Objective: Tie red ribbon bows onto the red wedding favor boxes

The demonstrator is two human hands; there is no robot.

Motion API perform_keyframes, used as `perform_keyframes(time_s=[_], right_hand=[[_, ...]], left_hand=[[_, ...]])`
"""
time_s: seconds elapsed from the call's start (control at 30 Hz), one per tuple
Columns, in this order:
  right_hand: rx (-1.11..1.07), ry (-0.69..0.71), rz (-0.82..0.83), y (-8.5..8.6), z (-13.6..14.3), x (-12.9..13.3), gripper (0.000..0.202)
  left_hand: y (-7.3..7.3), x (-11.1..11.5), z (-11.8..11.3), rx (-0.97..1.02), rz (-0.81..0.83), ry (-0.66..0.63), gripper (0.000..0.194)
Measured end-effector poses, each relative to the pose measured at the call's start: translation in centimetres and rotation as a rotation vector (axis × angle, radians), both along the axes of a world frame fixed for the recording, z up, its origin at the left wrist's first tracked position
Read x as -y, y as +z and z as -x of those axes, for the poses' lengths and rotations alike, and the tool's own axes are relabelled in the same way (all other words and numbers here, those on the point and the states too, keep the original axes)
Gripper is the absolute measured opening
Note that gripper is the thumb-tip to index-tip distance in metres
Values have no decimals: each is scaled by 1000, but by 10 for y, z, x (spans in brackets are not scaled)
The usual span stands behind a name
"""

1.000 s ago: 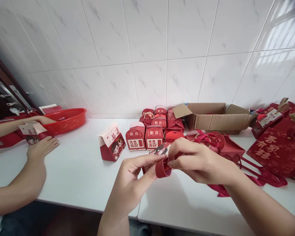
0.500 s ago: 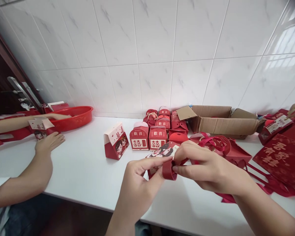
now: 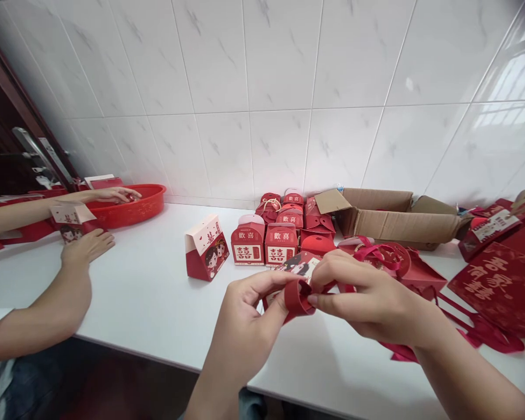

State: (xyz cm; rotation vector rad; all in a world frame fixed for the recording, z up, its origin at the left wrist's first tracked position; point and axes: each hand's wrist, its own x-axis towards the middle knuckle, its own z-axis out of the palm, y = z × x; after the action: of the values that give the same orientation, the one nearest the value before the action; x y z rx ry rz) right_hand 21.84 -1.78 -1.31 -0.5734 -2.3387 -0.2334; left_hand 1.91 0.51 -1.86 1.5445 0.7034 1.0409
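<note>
A curled red paper strip [image 3: 296, 300] is pinched between my two hands above the white table. My left hand [image 3: 254, 318] grips its left side between thumb and fingers. With thumb and fingertips my right hand [image 3: 367, 294] holds the strip's right edge. Just behind my fingers lies a printed red card box [image 3: 298, 263], partly hidden by them. Left of it a red and cream box [image 3: 207, 248] with cartoon figures stands upright. Several small red boxes [image 3: 247, 240] with gold and white lettering are grouped behind my hands.
An open cardboard box [image 3: 405, 226] stands by the wall, with red bags [image 3: 499, 280] and ribbons at right. At left, another person's hand [image 3: 114, 195] is over a red basin [image 3: 135, 213]; the other holds a small box [image 3: 72, 223].
The red strip has tilted and its loop shows wider between my fingers. The other person's hand has lifted out of the red basin with something small in it.
</note>
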Motion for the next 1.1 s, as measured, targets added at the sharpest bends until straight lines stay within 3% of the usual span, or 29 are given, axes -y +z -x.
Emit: perform_keyframes(time_s=[0.47, 0.7, 1.1], right_hand=[[11, -9, -18, 3, 0, 2, 26], [-35, -20, -8, 1, 2, 2, 23], [32, -73, -14, 3, 1, 3, 22]], left_hand=[[0, 6, -2, 108, 58, 35, 17], [0, 1, 2, 29, 7, -24, 18], [4, 5, 5, -75, -156, 68, 19]])
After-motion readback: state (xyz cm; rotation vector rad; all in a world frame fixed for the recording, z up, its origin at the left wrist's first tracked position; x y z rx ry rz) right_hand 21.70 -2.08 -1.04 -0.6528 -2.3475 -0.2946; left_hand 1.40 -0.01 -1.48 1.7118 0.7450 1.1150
